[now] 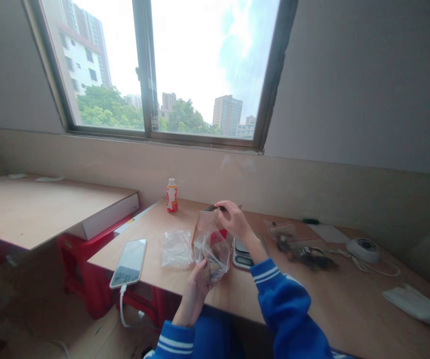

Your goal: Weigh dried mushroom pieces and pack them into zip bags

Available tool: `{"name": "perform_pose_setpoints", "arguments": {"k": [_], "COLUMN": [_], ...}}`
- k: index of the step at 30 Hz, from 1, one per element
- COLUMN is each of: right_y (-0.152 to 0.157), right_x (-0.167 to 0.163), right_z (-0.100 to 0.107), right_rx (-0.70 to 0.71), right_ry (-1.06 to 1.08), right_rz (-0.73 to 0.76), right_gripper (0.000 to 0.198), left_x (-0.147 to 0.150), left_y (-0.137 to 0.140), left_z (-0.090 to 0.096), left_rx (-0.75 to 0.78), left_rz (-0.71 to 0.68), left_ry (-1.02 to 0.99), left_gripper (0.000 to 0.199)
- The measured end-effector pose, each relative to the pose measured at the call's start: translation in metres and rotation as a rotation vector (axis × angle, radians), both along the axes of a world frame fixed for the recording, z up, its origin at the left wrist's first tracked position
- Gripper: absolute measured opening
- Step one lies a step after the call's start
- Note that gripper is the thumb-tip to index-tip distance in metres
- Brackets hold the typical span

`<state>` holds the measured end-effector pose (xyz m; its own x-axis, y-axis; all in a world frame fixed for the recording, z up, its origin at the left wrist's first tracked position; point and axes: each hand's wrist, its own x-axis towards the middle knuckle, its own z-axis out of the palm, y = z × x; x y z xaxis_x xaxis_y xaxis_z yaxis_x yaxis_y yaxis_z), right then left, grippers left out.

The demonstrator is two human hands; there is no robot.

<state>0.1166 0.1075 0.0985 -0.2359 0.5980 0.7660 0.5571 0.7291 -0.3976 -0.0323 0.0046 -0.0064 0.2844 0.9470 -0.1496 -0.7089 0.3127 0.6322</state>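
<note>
My left hand (199, 286) is closed around the lower part of a clear plastic zip bag (215, 249), whose mouth gapes upward. Brownish contents show through the plastic, too unclear to name. Behind the bag stands a cardboard box (200, 224) with its top open. Over the box's upper edge, my right hand (233, 219) has its fingers pinched at a small dark thing I cannot make out. A small digital scale (242, 261) sits under my right wrist, partly covered. Flat clear plastic bags (176, 249) lie left of the box.
A phone (129, 263) with a white cable lies near the left table edge. At the back stands a red-and-white bottle (172, 195). To the right are bagged dark parts (307, 254), a white dome-shaped device (363, 249) with its cable, and a white crumpled item (413, 304).
</note>
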Motion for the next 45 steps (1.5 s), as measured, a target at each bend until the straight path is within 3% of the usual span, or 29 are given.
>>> {"name": "perform_pose_setpoints", "arguments": {"k": [6, 10, 13, 16, 21, 24, 31, 39, 42, 45], "right_y": [-0.008, -0.029, -0.052, -0.069, -0.075, -0.072, -0.069, -0.062, -0.047, -0.021], "right_x": [0.0, 0.004, 0.01, 0.015, 0.017, 0.015, 0.009, 0.03, 0.032, 0.023], "right_z": [-0.007, -0.012, -0.016, -0.02, -0.025, -0.03, -0.038, -0.029, -0.012, 0.008], "right_rx": [-0.002, 0.027, -0.214, -0.525, -0.698, -0.673, -0.669, -0.607, -0.417, -0.135], "right_ry": [-0.115, 0.082, 0.16, 0.009, -0.052, -0.06, 0.021, 0.613, 0.743, 0.685], "right_rz": [-0.195, -0.225, -0.045, 0.131, 0.31, 0.386, 0.289, 0.187, 0.14, 0.031], "right_gripper": [0.034, 0.032, 0.026, 0.023, 0.028, 0.036, 0.026, 0.04, 0.042, 0.038], "left_x": [-0.002, -0.002, 0.001, 0.005, 0.008, 0.008, 0.012, 0.012, 0.011, 0.012], "left_y": [-0.004, -0.004, -0.003, -0.002, 0.0, 0.001, -0.001, 0.0, 0.0, -0.001], "left_z": [0.007, 0.003, -0.001, -0.004, -0.006, -0.006, -0.002, -0.002, -0.004, -0.004], "left_rx": [0.047, 0.123, 0.18, 0.243, 0.301, 0.322, 0.287, 0.144, 0.118, 0.133], "left_rz": [-0.045, -0.05, 0.016, 0.064, 0.059, 0.092, 0.216, 0.276, 0.263, 0.239], "left_ry": [-0.098, -0.145, -0.074, 0.013, 0.103, 0.203, 0.263, 0.103, 0.079, 0.062], "left_gripper": [0.05, 0.056, 0.062, 0.06, 0.05, 0.045, 0.044, 0.054, 0.051, 0.049]}}
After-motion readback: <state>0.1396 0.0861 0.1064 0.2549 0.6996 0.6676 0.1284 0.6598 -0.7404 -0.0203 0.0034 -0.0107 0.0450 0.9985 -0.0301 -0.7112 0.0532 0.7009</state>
